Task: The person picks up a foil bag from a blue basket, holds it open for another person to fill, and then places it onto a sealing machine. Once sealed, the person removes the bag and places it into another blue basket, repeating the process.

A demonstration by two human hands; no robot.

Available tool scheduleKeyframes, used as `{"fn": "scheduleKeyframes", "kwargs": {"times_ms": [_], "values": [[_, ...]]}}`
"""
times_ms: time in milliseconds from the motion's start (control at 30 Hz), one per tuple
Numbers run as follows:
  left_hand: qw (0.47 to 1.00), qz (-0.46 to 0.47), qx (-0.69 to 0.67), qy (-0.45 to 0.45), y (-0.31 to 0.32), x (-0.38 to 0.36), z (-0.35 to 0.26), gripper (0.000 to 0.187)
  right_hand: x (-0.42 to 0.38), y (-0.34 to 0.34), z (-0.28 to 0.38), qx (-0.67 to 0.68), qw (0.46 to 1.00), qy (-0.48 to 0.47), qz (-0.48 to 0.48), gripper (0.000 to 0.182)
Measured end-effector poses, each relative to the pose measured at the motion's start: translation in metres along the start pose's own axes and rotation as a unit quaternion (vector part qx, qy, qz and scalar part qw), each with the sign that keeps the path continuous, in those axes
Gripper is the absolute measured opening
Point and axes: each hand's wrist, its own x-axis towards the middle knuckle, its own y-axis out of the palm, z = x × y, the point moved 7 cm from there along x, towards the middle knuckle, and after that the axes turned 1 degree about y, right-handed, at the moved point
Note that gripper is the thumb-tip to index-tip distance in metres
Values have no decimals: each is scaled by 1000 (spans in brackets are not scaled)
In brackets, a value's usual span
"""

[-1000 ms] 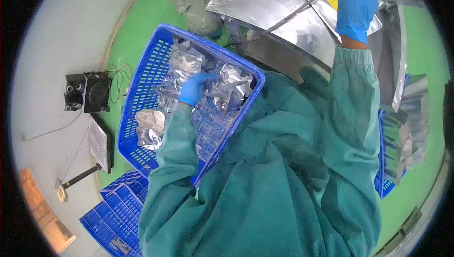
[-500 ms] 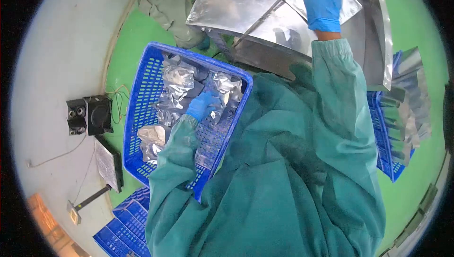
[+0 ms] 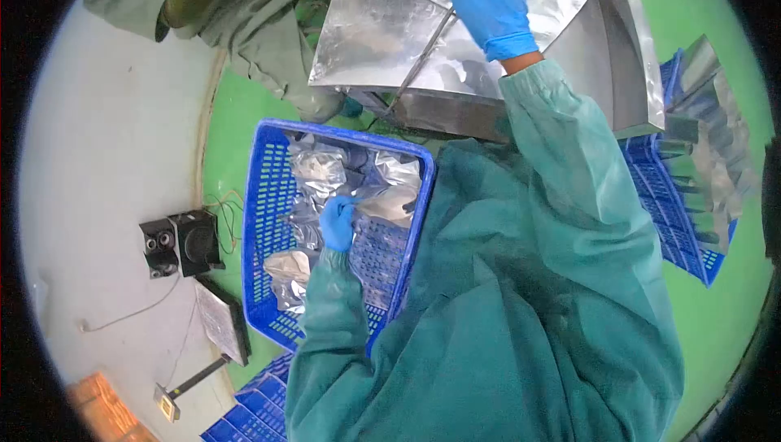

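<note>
- A large blue perforated plastic crate [image 3: 350, 130] stands before the person and serves as the landmark; crumpled silver foil pouches [image 3: 320, 169] lie inside it, along its far and left sides.
- The person's left green sleeve [image 3: 329, 312] crosses the crate's near side and hides part of its rim.
- Beyond the crate and to its right stands a silver metal-topped desk [image 3: 366, 35], with a thin dark rod-like strip [image 3: 423, 60] running slantwise across it.
- Beyond the crate, toward its left, is another person in grey-green clothing [image 3: 260, 52].
- Well to the right of the crate, a second blue crate [image 3: 665, 194] has silver foil sheets [image 3: 720, 165] leaning over it.
- Left of the crate are black speakers [image 3: 201, 243] and a pale-faced, black-edged flat panel [image 3: 220, 316]; more blue crates [image 3: 260, 405] sit at its near left, on the green floor [image 3: 236, 108].
- Inside the crate, the blue-gloved left hand [image 3: 338, 224] has a narrow grip, fingertips at the edge of the right-hand foil pouch [image 3: 389, 202]; whether they pinch it cannot be told.
- The blue-gloved right hand [image 3: 488, 3] is above the desk, right of the crate, beside the strip; its fingertips run out of view, so its grip cannot be told.
</note>
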Motion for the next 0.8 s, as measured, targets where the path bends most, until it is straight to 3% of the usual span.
{"fn": "scheduleKeyframes", "kwargs": {"times_ms": [67, 133, 167, 200, 233, 267, 333, 400, 433, 467, 500, 567, 600, 667, 767, 800], "values": [[990, -97, -76, 73, -33, -2, -43, 4, -2, 10, 0, -41, 998, 29, 46, 20], [982, -177, -64, 9, -76, -3, -87, 4, -11, 23, -11, -68, 994, -1, 80, 24], [965, -221, -117, 74, -95, -2, -107, 2, -12, 35, -10, -93, 988, -34, 114, 29], [940, -264, -167, 140, -115, -2, -127, 1, -19, 46, -9, -80, 977, 3, 197, 33], [934, -286, -137, 166, -135, -2, -157, 8, -26, 60, -11, -42, 964, -15, 262, 32], [921, -345, -92, 157, -156, -2, -186, 5, -37, 77, -13, -6, 944, -36, 328, 31], [883, -442, -75, 139, -188, 8, -236, 8, -65, 98, -12, 113, 873, 39, 473, 27], [839, -486, -131, 207, -207, 26, -277, 9, -77, 93, 14, 189, 847, -25, 496, 19], [799, -508, -181, 265, -215, 33, -298, 10, -78, 85, 32, 59, 825, 19, 561, 23], [787, -516, -193, 279, -219, 43, -319, 10, -76, 78, 48, 77, 826, -14, 558, 29], [762, -518, -219, 321, -219, 48, -340, 10, -74, 74, 50, 142, 837, 60, 526, 33], [728, -521, -255, 365, -220, 61, -371, 10, -60, 70, 54, 318, 860, 74, 393, 27], [731, -494, -304, 359, -218, 74, -381, 10, -53, 70, 55, 311, 863, 68, 392, 27], [747, -464, -337, 337, -210, 98, -393, 12, -27, 46, 49, 176, 960, -3, 216, 22], [727, -408, -422, 356, -196, 158, -380, 7, -12, 26, 64, 223, 956, 9, 192, 14], [727, -407, -426, 352, -188, 186, -366, 7, -5, 19, 55, 142, 976, -46, 161, 11]]}}
